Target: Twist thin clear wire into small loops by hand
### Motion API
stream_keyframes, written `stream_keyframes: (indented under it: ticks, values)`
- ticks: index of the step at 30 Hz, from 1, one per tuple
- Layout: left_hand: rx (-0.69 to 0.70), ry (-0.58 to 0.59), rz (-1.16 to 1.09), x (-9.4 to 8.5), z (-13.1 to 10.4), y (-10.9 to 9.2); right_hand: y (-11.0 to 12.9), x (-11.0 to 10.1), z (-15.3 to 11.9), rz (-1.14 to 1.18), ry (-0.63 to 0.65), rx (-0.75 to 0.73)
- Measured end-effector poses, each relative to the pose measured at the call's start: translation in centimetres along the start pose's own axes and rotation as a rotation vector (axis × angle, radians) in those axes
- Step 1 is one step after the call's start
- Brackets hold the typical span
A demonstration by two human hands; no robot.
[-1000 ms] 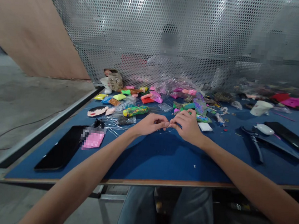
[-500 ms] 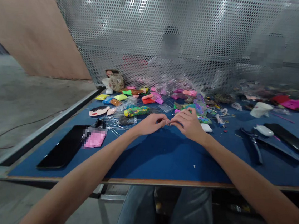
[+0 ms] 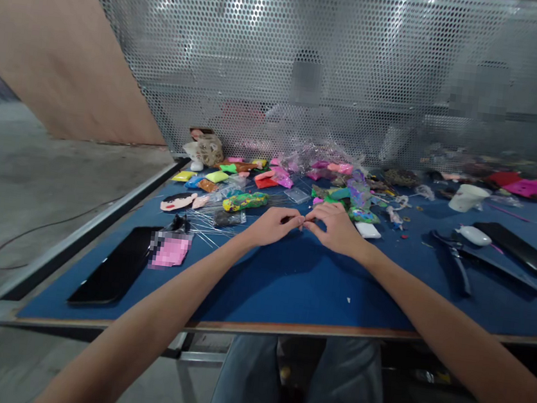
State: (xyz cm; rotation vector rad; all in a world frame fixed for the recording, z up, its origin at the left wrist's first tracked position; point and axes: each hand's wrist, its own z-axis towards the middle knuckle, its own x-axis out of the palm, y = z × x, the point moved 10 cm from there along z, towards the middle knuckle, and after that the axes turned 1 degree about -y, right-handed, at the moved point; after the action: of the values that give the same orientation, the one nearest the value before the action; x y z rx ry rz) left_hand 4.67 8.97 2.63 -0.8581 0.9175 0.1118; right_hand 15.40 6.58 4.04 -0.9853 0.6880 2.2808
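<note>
Over flat blue tabletop (image 3: 282, 293), fingers on your R hand (image 3: 336, 228) just lowered, L hand (image 3: 269, 226) approx. same; both pinched at tips, can't tell on what, so fine work's prob. ongoing.

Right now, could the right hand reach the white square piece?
Likely yes: the right hand is beside the white square piece, nothing visibly between, though its fingers appear to meet the left hand.

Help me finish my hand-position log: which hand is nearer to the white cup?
Right. The right hand is left of the white cup and closer to the wearer; the left hand is farther left, on the right hand's far side from it.
</note>
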Motion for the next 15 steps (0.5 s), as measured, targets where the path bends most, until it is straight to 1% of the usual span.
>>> stream_keyframes:
  ticks: [3, 5, 9, 15]
  values:
    - [-0.004, -0.015, -0.039, 0.0, 0.1, 0.0, -0.3, 0.2, 0.0, 0.046, -0.004, 0.023]
    - [-0.023, -0.042, -0.038, 0.0, 0.1, 0.2, -0.2, -0.1, 0.0, 0.034, -0.032, 0.017]
    - [-0.063, -0.113, -0.015, -0.4, 0.2, 0.6, 0.7, -0.8, 0.1, -0.068, -0.104, -0.022]
    - [-0.086, -0.189, 0.017, -1.0, 0.2, 0.2, 2.1, -1.3, 0.0, -0.204, -0.168, -0.077]
